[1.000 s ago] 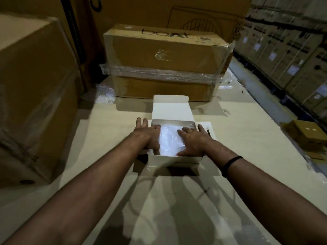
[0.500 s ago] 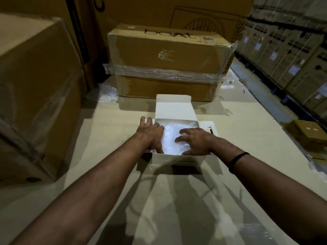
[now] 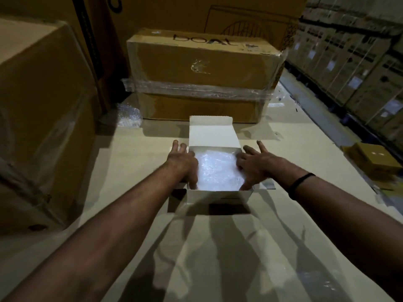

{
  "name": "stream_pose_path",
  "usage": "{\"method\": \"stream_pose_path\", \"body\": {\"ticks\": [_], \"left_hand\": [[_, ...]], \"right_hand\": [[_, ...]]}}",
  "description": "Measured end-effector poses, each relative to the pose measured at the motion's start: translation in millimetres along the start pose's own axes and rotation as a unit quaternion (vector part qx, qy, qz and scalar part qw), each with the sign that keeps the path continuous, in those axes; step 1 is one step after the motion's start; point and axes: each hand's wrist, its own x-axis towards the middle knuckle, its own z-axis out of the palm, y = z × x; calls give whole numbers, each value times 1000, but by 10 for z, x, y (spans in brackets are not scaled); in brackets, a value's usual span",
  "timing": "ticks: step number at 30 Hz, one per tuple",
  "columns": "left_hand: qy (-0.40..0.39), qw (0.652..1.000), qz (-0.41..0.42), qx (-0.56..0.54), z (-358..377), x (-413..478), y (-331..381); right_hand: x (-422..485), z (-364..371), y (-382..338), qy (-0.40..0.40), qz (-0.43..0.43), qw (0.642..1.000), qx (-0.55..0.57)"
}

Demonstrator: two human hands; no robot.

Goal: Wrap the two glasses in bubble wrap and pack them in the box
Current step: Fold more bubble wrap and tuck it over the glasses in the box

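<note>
**Both hands at the open box, glasses lost under the wrap**

The white box (image 3: 219, 196) is seen open on the pale tabletop (image 3: 122, 171), its lid flap stood up at the far side. It is filled edge to edge by bright bubble wrap (image 3: 218, 171), and the two glasses cannot be made out beneath it; only a glaring, crinkled sheet is shown. The left hand (image 3: 182, 163) is laid across the box's left wall, with the fingers stretched straight ahead outside it and the thumb dipped inside. Nothing is gripped. The right hand (image 3: 255, 165) is placed over the right wall, fingers fanned wide and thumb pointed down toward the near right corner; whether the wrap is touched cannot be told. The box's left side is hidden under the left wrist. A black band (image 3: 301, 182) is worn on the right wrist. Behind, a brown carton (image 3: 202, 68) bound in clear film is seen, its lettering hard to read, and a scrap of loose wrap (image 3: 128, 115) is tucked at its left. A large carton (image 3: 43, 105) is cut off at the left edge, and a small brown box (image 3: 375, 159) is blurred at the right.
</note>
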Motion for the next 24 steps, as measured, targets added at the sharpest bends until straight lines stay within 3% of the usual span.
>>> {"method": "stream_pose_path", "body": {"ticks": [5, 9, 12, 15, 18, 20, 21, 24], "left_hand": [[16, 1000, -4, 15, 27, -6, 25], [31, 998, 6, -47, -28, -174, -67], [107, 967, -15, -232, 24, -335, -276], [219, 878, -115, -411, 242, -450, -303], [148, 724, -206, -642, 471, -485, -243], [105, 617, -195, -755, 545, -504, -243], [103, 588, -172, -784, 546, -521, -248], [136, 544, -121, -819, 458, -569, -244]], "right_hand": [[-9, 11, -69, 7, 11, 1000, -23], [-154, -59, -26, -11, 32, 997, 67], [-329, -9, -68, 127, 3, 984, 121], [-398, 55, -375, 222, -91, 966, 98], [-365, 43, -680, 168, -110, 974, 101], [-348, 56, -757, 131, -88, 979, 126], [-349, 68, -768, 126, -82, 980, 132], [-369, 129, -754, 140, -86, 975, 153]]}}
